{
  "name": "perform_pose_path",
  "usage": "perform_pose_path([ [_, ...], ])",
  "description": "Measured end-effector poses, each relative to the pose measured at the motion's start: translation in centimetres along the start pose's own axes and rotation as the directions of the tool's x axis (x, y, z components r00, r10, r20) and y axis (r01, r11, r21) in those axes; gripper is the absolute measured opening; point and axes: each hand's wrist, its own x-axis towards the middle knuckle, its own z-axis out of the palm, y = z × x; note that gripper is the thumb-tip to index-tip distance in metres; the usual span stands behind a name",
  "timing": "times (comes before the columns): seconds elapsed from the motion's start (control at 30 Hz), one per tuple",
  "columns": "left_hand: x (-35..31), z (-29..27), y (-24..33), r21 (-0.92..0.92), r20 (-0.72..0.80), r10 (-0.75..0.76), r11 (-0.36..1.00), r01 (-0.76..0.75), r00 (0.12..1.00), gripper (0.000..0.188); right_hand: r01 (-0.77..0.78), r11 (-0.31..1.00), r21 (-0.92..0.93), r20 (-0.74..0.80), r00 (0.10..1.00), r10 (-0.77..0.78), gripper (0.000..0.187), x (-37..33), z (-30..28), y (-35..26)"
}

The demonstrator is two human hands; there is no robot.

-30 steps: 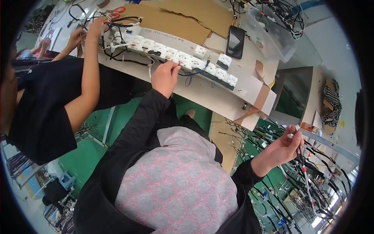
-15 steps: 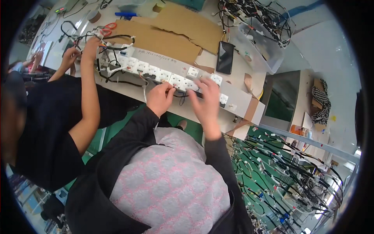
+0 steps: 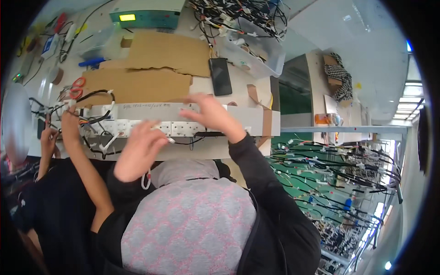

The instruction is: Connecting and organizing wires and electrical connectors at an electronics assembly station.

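A long grey board (image 3: 158, 109) lies across the bench, with a row of white sockets (image 3: 184, 129) along its near side. My left hand (image 3: 143, 149), smeared by motion, is at the near edge of this row with its fingers bent. Beside its fingertips is a small white connector (image 3: 171, 140); whether the hand grips it I cannot tell. A thin dark cable (image 3: 188, 143) runs right from there to a black-sleeved wire bundle (image 3: 210, 134). Over the board, my right hand (image 3: 213, 117) reaches leftward, thumb and fingers apart, holding nothing visible.
At left a co-worker's hands (image 3: 69, 126) work among black cables (image 3: 97, 94) by red-handled scissors (image 3: 78, 87). Behind the board lie cardboard sheets (image 3: 137, 85) and a phone (image 3: 221, 77). A clear bin (image 3: 270, 64) of wires stands farther back. Harnesses (image 3: 330, 160) hang at right.
My view has turned, so the board now lies level. My left hand has drawn back from the sockets. My right hand has moved from the sockets to over the board, pointing left.
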Motion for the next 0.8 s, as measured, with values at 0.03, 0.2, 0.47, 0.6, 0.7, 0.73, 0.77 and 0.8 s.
perform_pose_path([
  [0.03,-0.3,-0.9,0.4,0.058,-0.090,-0.041,0.997,0.046,0.995,0.011,0.049,0.999,-0.006,-0.073,0.996,-0.050,0.039,0.2,-1.4,0.0],
  [0.2,2.8,-1.7,-4.3,-0.583,-0.047,-0.112,0.810,0.064,0.993,0.018,-0.292,0.955,0.054,-0.226,0.928,0.297,0.031,1.0,-8.9,7.4],
  [0.47,7.6,6.9,-6.1,-0.946,-0.240,-0.590,0.320,-0.050,0.771,0.022,-0.460,0.852,-0.251,-0.075,0.887,0.456,0.023,3.4,-11.9,17.8],
  [0.6,8.0,6.7,-5.8,-0.918,-0.233,-0.568,0.396,0.014,0.789,0.021,-0.279,0.753,-0.596,0.359,0.746,0.561,0.019,2.2,-8.6,21.6],
  [0.7,8.6,6.4,-5.2,-0.937,-0.214,-0.592,0.349,0.007,0.777,0.021,-0.341,0.849,-0.403,0.361,0.793,0.490,0.015,0.8,-8.6,22.9],
  [0.73,8.3,6.2,-5.1,-0.938,-0.214,-0.606,0.347,0.013,0.766,0.021,-0.408,0.880,-0.244,0.313,0.825,0.470,0.014,0.2,-8.9,22.3],
  [0.77,8.3,6.2,-5.2,-0.956,-0.161,-0.581,0.294,0.021,0.798,0.021,-0.375,0.887,-0.268,0.204,0.878,0.433,0.011,0.3,-9.8,20.8],
  [0.8,8.2,6.1,-5.3,-0.970,-0.112,-0.551,0.241,0.029,0.827,0.021,-0.363,0.892,-0.270,0.219,0.879,0.424,0.011,0.6,-9.9,19.2],
])
